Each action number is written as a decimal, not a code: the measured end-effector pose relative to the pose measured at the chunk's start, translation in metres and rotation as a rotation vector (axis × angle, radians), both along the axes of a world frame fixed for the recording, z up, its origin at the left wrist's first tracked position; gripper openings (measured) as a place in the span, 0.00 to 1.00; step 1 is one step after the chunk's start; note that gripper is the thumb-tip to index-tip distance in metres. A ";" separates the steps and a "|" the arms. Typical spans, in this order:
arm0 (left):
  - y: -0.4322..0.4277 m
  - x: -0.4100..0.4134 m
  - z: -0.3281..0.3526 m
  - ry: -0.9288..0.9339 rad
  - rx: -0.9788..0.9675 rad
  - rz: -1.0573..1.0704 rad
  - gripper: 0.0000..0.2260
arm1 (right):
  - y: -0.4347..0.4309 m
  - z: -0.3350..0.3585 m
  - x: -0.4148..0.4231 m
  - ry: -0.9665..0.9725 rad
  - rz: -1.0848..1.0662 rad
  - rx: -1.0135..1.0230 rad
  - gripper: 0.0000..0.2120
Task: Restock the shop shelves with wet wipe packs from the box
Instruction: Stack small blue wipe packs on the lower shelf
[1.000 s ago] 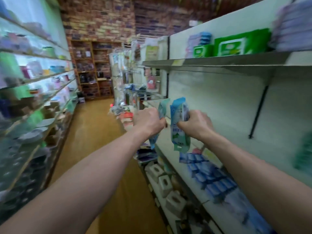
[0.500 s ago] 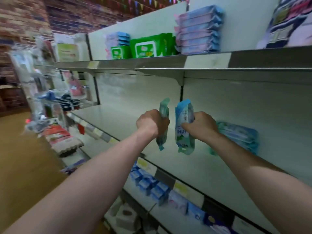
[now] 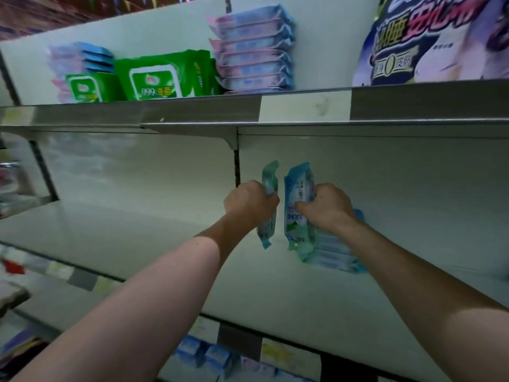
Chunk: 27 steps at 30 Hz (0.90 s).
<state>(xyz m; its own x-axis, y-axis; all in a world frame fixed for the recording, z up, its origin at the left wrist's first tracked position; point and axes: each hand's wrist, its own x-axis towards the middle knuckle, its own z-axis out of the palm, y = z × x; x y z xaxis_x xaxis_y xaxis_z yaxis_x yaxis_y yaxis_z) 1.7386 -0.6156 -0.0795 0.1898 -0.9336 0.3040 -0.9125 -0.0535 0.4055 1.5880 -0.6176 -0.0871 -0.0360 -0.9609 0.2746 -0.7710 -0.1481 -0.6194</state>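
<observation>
Bare L forearm [image 3: 154,299] at 7 o'clock, bare R forearm [image 3: 413,285] at 4; L hand [image 3: 249,204], R hand [image 3: 327,208] bare too, w/ skin showing to frame edge.

middle shelf [image 3: 110,238] open leftward; stacked packs [image 3: 336,261] block its right, upper shelf [image 3: 192,114] close overhead.

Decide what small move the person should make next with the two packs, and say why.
Probably lay the right pack flat onto the stack on the shelf. The right grip holds it upright with its lower end right at that stack, whereas the left grip holds the left pack further aside, so the right one is nearest its place.
</observation>
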 end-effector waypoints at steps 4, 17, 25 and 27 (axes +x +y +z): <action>-0.016 -0.006 -0.007 0.055 -0.047 -0.069 0.16 | -0.002 -0.001 -0.010 -0.037 -0.068 0.016 0.09; -0.035 -0.013 -0.008 1.568 0.446 -0.261 0.10 | -0.023 -0.013 -0.049 -1.054 -0.179 0.174 0.13; -0.055 -0.050 -0.011 1.495 0.476 -0.348 0.12 | -0.024 -0.025 -0.056 -1.338 -0.040 0.239 0.08; -0.063 -0.052 -0.011 1.465 0.436 -0.301 0.09 | -0.025 -0.025 -0.069 -1.267 -0.084 0.245 0.08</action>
